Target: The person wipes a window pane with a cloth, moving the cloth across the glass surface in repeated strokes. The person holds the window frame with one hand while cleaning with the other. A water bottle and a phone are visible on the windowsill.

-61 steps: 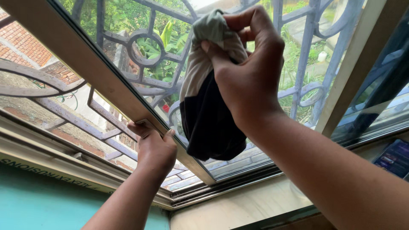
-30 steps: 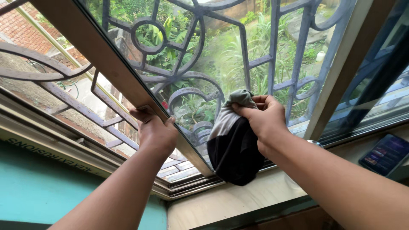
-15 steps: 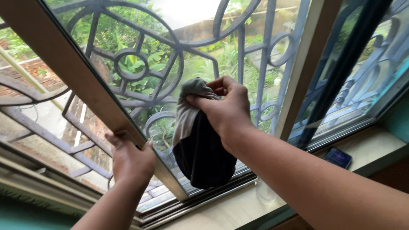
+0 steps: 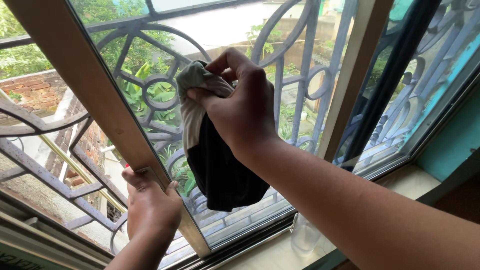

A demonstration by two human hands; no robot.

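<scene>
1. The cloth [image 4: 220, 165] is bunched in my right hand [image 4: 240, 112], just left of the middle of the frame, and pressed against the window pane [image 4: 300, 75]. Its grey-green top pokes out above my fingers [image 4: 227, 59], and the dark part hangs loose below my palm.
2. I judge it soft, light and limp: it folds wherever I squeeze it and the hanging end will swing. It should not slip, since fabric grips skin well, but it gives no stiffness of its own, so any pressure has to come from my hand behind it.
3. The best hold is where I have it, around the gathered upper part, so a thick wad sits between my fingers and the glass.
4. The glass is hard, smooth and breakable, so I would push flat and evenly.
5. My right hand is clenched on the cloth, thumb and fingers curled over the bundle, back of the hand towards me, forearm running in from the lower right of the frame.
6. My left hand [image 4: 150, 205], at lower left, grasps the pale window frame [image 4: 95, 90], fingers wrapped over its edge, arm rising from the bottom.
7. A clear plastic cup [image 4: 305, 235] stands on the sill [image 4: 400, 185] at bottom centre.
</scene>
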